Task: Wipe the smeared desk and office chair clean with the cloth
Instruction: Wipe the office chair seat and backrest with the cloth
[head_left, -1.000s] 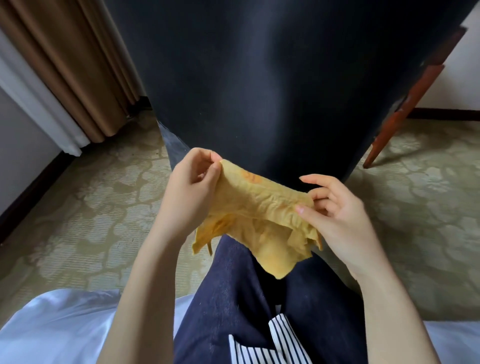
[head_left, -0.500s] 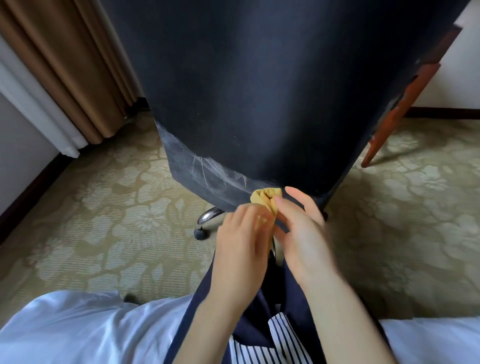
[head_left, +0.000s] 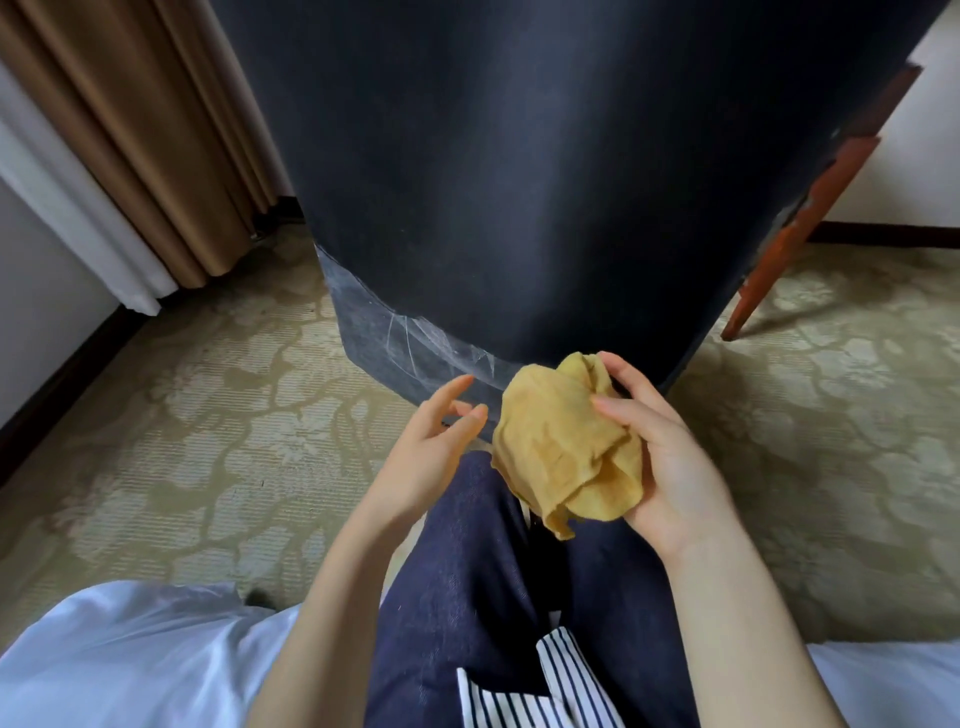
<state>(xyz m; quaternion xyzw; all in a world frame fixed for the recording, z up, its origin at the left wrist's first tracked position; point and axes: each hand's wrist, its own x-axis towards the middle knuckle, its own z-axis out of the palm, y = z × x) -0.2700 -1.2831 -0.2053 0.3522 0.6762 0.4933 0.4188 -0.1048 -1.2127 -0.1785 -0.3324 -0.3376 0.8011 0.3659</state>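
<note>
Head view: the yellow cloth (head_left: 561, 447) is bunched into a loose, crumpled wad in the right hand (head_left: 670, 467). It is held in the air above the person's lap, just in front of the lower edge of the office chair (head_left: 519, 182). The right hand's fingers (head_left: 626, 370) curl round the far side of the wad and the thumb lies across its near face, so the cloth is gripped. One corner hangs down below the palm.

The left hand (head_left: 426, 452) is just beside the cloth on its left. Its fingers (head_left: 453, 387) are nearly straight, slightly spread and holding nothing. The fingertips are close to the cloth's edge, though whether they touch it cannot be told.

The chair's broad, dark back fills the upper middle of the view. A paler grey band (head_left: 395, 338) runs along its lower left edge, marked with thin whitish streaks and scratches.

A reddish wooden leg (head_left: 795, 234) slants down to the floor at the right, behind the chair; which piece of furniture it belongs to cannot be told. A patterned beige carpet (head_left: 208, 441) covers the floor. Brown curtains (head_left: 171, 130) hang at the upper left with a white drape (head_left: 67, 208) beside them.

At the bottom are the person's dark denim legs (head_left: 467, 597), a navy and white striped piece of fabric (head_left: 545, 686), and white garment folds (head_left: 130, 665) on either side.
</note>
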